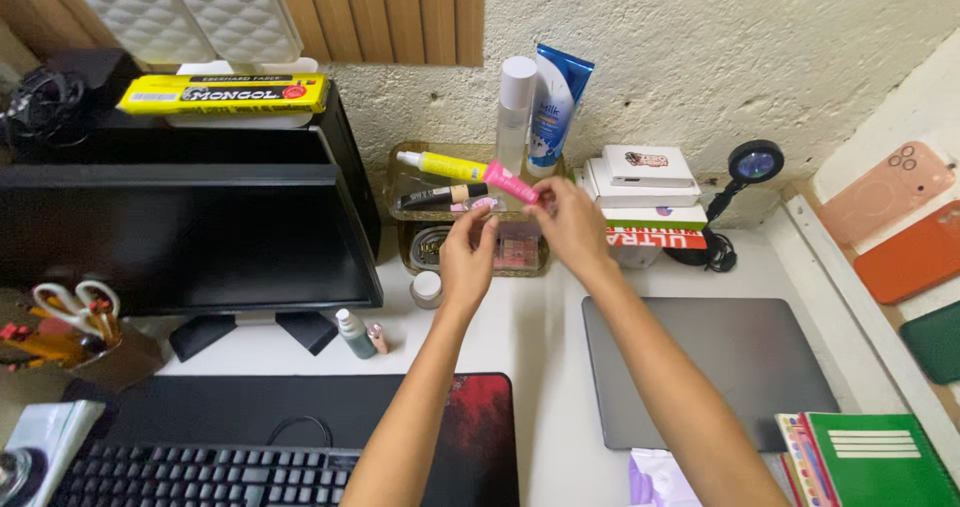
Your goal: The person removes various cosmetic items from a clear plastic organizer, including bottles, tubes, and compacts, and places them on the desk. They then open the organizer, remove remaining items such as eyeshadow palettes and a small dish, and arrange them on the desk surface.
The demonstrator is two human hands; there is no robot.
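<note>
Fingers of right hand (573,222) pinch pink tube (510,182).

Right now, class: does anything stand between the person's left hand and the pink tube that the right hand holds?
Nothing visible does. The left hand hangs just below the pink tube, which the right hand pinches above the clear organizer; only open air separates them.

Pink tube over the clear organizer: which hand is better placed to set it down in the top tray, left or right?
Right, probably. The right hand already pinches the pink tube above the organizer tray. The left hand sits lower in front, fingertips near a small pink item, not gripping the tube.
</note>
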